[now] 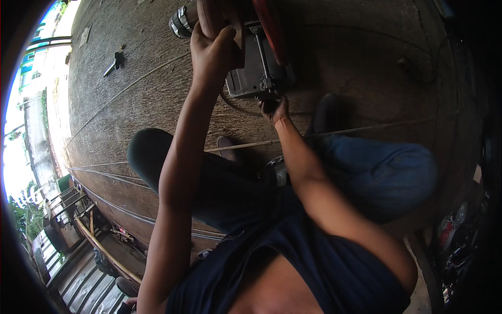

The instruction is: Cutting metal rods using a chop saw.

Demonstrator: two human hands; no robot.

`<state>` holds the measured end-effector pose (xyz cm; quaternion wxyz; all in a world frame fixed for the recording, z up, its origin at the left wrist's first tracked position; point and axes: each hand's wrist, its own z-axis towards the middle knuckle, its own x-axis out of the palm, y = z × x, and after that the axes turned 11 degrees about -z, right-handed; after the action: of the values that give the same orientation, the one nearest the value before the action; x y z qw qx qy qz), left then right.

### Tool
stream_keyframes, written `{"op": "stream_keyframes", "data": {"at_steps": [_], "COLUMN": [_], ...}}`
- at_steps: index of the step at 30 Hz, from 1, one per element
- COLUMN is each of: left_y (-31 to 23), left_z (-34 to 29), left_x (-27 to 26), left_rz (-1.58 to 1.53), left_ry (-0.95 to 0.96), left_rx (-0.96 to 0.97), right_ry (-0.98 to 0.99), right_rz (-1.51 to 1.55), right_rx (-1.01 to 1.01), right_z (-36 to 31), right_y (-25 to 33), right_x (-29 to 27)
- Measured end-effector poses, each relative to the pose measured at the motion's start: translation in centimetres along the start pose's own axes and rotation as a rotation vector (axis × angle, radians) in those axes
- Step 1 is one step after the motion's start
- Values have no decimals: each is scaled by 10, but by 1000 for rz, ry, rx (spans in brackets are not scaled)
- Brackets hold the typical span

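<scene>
A chop saw with a grey metal base [241, 81] stands on the floor in front of me. My left hand [212, 49] is closed around its reddish-brown handle [210, 18], thumb on top. Silver tape wraps the motor end [181, 22] left of that hand. Along the base runs the vise screw [263, 55], beside a red, blade-like edge [270, 31]. At the near end of this screw my right hand [275, 109] has its fingers curled on the vise crank, mostly hidden by the hand. The saw's upper part is cut off by the frame's top.
Thin rods [251, 146] cross the floor in front of my feet, and more long rods [117, 175] lie to the left. A small tool with a silver shaft [111, 68] rests at the far left. Clutter [454, 230] sits at the right edge. A dark block [410, 67] lies far right.
</scene>
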<state>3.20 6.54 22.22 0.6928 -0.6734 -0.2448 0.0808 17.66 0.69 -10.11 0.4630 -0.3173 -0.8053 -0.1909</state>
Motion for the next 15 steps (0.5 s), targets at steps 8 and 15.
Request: {"op": "stream_keyframes", "data": {"at_steps": [8,15], "left_y": [-4,-8], "left_z": [-2,-9], "left_x": [2,6], "left_rz": [86,22], "left_ry": [-29,-68], "left_rx": [1,-80], "right_ry": [-835,-887], "right_rz": [-2300,-2194], "right_rx": [-968,-687], "right_z": [-66,-51], "right_y": [-17,-22], "right_x": [54,70]}}
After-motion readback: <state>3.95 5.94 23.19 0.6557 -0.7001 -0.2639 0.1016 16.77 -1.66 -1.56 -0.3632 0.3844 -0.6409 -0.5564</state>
